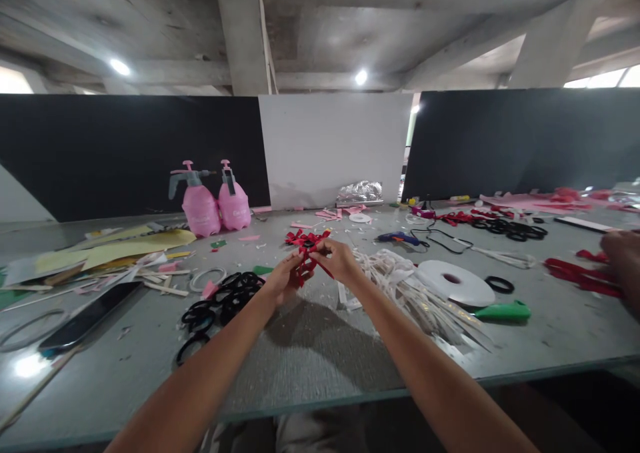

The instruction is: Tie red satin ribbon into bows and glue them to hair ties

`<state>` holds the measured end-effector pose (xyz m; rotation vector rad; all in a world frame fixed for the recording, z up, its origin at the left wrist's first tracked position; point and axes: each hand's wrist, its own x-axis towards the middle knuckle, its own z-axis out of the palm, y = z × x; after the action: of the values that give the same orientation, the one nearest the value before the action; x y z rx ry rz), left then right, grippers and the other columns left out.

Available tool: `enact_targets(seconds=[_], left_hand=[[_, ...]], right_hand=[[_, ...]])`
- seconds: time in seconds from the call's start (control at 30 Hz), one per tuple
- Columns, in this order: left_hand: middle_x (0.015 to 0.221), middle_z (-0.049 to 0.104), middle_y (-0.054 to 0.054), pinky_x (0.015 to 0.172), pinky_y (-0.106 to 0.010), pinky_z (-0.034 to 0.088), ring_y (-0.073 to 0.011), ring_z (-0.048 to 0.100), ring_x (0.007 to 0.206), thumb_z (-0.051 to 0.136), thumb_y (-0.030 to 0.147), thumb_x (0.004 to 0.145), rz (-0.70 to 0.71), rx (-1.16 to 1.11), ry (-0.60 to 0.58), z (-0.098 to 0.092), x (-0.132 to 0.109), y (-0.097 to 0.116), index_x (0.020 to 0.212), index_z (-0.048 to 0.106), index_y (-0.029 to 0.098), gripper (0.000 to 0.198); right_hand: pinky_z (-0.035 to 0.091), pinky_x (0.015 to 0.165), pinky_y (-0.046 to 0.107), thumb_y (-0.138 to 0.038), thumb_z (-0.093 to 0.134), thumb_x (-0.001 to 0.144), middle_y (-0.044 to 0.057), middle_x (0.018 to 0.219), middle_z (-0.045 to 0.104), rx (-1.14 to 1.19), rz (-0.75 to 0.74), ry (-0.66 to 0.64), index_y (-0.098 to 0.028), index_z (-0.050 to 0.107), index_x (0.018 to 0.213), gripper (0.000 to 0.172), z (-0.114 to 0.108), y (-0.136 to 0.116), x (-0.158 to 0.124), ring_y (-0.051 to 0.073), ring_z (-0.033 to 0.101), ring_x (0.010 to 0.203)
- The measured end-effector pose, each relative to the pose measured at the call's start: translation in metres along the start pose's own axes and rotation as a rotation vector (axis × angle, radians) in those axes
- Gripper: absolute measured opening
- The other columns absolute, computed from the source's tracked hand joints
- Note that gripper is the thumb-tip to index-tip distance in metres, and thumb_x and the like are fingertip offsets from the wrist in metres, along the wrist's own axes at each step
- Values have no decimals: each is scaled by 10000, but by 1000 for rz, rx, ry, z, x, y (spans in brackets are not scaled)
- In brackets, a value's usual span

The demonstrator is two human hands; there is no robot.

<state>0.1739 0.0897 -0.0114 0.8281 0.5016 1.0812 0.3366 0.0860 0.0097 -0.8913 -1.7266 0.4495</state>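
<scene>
Both of my hands meet above the middle of the grey table (320,366), round a red ribbon bow (306,241) with a small dark piece at its centre. From below and the left, my left hand (286,276) has its fingers closed on the bow. On the other side my right hand (336,261) pinches the ribbon near the dark piece, and a red tail hangs under its fingers. Fingertips partly cover the bow. Left of my left hand lies a pile of black rings (230,299). White strips (400,286) lie bunched beside my right forearm.
Two pink spray bottles (201,209) stand at the back left. A phone (90,316) and paper scraps (115,249) lie left. To the right are a white ribbon roll (455,283), a green-handled tool (503,311), a blue glue gun (400,238) and another person's hand (623,263) by red ribbons (580,276).
</scene>
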Motion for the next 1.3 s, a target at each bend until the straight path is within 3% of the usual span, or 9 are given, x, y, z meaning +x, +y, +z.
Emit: enact_targets(seconds=[0.17, 0.37, 0.6, 0.8, 0.97, 1.13, 1.3], left_hand=[[844, 671, -5, 735, -274, 504, -129, 646, 763, 673, 204, 745, -6, -4, -30, 1, -2, 0, 836, 615, 191, 109], [846, 672, -8, 710, -269, 507, -117, 637, 705, 666, 189, 745, 89, -43, 20, 0, 2, 0, 859, 609, 179, 128], [783, 664, 13, 765, -295, 507, -133, 651, 738, 650, 193, 753, 128, -157, 80, -6, 4, 4, 829, 595, 176, 95], [727, 648, 11, 729, -272, 513, -114, 641, 693, 606, 168, 779, 147, -263, 108, -8, 5, 9, 822, 592, 161, 46], [725, 639, -20, 718, -262, 514, -126, 636, 721, 577, 168, 786, 135, -335, 105, -6, 3, 14, 783, 583, 138, 31], [671, 600, 22, 621, -230, 492, -76, 567, 562, 622, 179, 748, 101, -277, 44, -1, -2, 15, 779, 563, 152, 72], [705, 613, 23, 600, -216, 474, -77, 580, 573, 702, 223, 676, 137, -60, 102, -2, 4, 6, 828, 560, 160, 217]], right_hand=[[421, 612, 256, -298, 654, 704, -11, 689, 598, 71, 42, 40, -198, 528, 776, 176, -1, -1, 0, 133, 558, 633], [454, 634, 258, -303, 697, 668, -19, 747, 623, 359, 180, -23, -204, 487, 1035, 434, 5, 3, 0, 125, 588, 662], [438, 494, 196, -379, 657, 708, -18, 735, 587, 597, 379, -75, -200, 608, 1007, 352, 9, -6, -5, 77, 514, 564], [479, 516, 242, -362, 680, 695, -34, 706, 567, 756, 378, -13, -201, 603, 1041, 390, 13, -7, -6, 70, 495, 509], [476, 562, 243, -358, 721, 654, -29, 673, 579, 787, 446, 33, -176, 619, 863, 295, 15, -5, -7, 83, 538, 540], [451, 554, 231, -368, 711, 668, -30, 674, 577, 764, 391, 16, -182, 579, 779, 253, 21, -5, -10, 85, 526, 549], [427, 602, 243, -379, 622, 751, -4, 662, 591, 411, 154, -12, -172, 603, 796, 212, 26, -3, -12, 112, 537, 602]])
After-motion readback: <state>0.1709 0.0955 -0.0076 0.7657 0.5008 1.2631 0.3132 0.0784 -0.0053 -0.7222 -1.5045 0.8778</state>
